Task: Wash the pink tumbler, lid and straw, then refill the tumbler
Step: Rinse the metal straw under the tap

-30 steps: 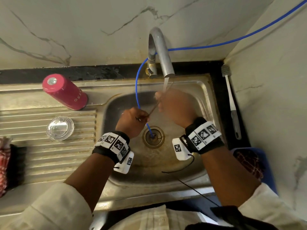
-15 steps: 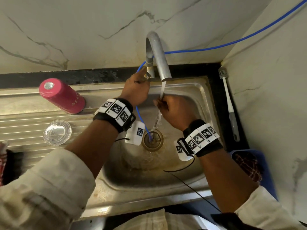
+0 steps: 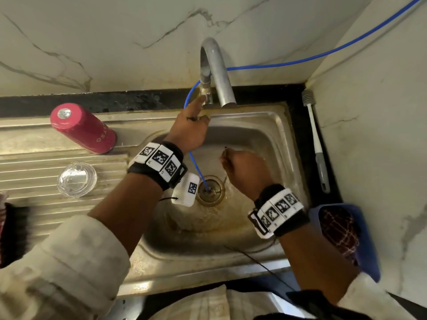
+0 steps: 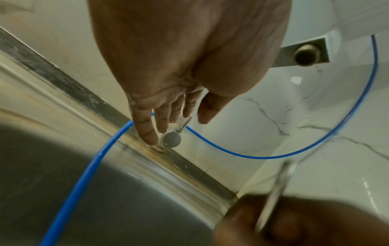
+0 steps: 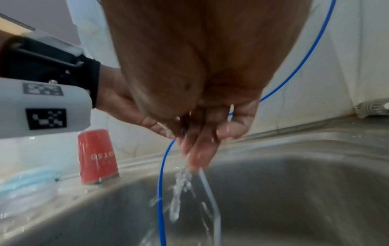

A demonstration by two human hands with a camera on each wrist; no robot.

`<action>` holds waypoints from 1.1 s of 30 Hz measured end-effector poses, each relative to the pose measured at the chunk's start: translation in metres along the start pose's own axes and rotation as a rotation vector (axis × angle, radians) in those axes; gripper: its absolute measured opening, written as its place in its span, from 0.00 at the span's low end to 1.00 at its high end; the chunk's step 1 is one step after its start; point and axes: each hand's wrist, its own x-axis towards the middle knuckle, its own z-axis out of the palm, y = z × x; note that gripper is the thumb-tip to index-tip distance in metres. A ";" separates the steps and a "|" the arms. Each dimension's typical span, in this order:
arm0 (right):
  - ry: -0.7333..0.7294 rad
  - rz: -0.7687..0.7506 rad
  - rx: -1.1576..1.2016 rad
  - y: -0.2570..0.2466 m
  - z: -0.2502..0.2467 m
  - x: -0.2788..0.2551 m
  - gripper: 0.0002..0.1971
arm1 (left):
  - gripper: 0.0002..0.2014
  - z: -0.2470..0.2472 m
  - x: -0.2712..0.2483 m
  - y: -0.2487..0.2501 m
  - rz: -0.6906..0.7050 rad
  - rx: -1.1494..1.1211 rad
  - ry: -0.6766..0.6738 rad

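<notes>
The pink tumbler [image 3: 83, 128] [image 5: 96, 156] stands upside down on the steel drainboard, left of the sink basin [image 3: 272, 135]. Its clear lid [image 3: 76, 180] lies on the ribs in front of it. My right hand [image 3: 245, 169] [image 5: 202, 133] is over the basin and grips the clear straw [image 5: 210, 191] [image 4: 273, 194]; water drips off it. My left hand [image 3: 191, 128] [image 4: 168, 119] reaches to the tap's base, straight fingers touching the small metal lever [image 4: 179, 129]. No stream shows at the spout [image 3: 227, 98].
A blue hose [image 3: 196, 165] runs from the wall down into the drain [image 3: 210, 190]. A bottle brush [image 3: 315, 144] lies on the dark counter at the right. A blue basket [image 3: 367, 245] with a checked cloth sits at the front right. Another cloth [image 3: 4, 218] is at the left edge.
My left hand left the straw and went up to the tap lever. The stream from the spout has stopped. My right hand dropped away from the spout with the straw.
</notes>
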 end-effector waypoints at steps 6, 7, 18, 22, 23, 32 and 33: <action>0.238 -0.031 0.155 -0.004 -0.025 -0.022 0.14 | 0.16 0.002 -0.048 -0.005 0.078 0.163 -0.216; 0.172 -0.016 0.142 -0.003 -0.023 -0.020 0.15 | 0.14 0.003 -0.057 -0.008 0.092 0.227 -0.287; 0.225 -0.020 0.603 -0.017 -0.016 -0.029 0.18 | 0.07 0.011 -0.130 -0.033 0.216 0.161 0.031; 0.244 -0.020 0.710 -0.022 -0.009 -0.038 0.16 | 0.03 -0.018 -0.152 -0.037 0.280 0.258 0.260; 0.236 -0.030 0.710 -0.024 -0.007 -0.040 0.15 | 0.03 -0.030 -0.158 -0.041 0.282 0.302 0.293; 0.233 -0.047 0.662 -0.041 0.012 -0.047 0.07 | 0.02 -0.090 -0.202 -0.121 -0.184 0.600 0.447; 0.226 -0.046 0.661 -0.042 0.013 -0.046 0.06 | 0.02 -0.093 -0.203 -0.123 -0.229 0.606 0.462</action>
